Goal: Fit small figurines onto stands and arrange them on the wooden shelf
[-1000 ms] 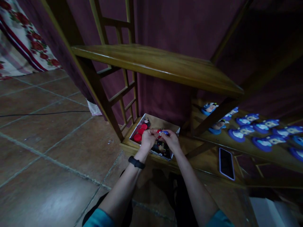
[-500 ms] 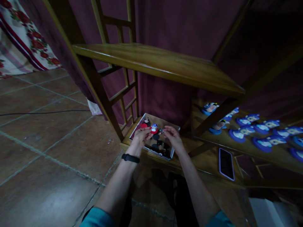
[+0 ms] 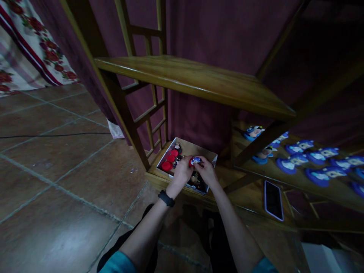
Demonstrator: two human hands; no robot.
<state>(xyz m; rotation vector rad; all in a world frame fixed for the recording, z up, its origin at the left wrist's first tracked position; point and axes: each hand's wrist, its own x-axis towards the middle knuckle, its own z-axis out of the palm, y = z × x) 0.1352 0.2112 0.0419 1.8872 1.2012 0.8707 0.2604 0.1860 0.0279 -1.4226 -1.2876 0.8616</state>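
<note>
Below one shelf point(image 3: 193, 77), two hands point(image 3: 182, 171) hold one figurine point(image 3: 195, 161) over one box point(image 3: 197, 148).

Your left hand point(image 3: 182, 171) and right hand point(image 3: 207, 171) partly hide the small red, blue and white figurine point(image 3: 195, 161) at mid-frame. The right edge crops a round-based blue figurine point(image 3: 358, 189); the bottom edge cuts off your teal fabric sleeves point(image 3: 119, 263).

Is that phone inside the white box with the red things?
No, the phone lies on the wooden shelf, off to the right of the white box.
</note>
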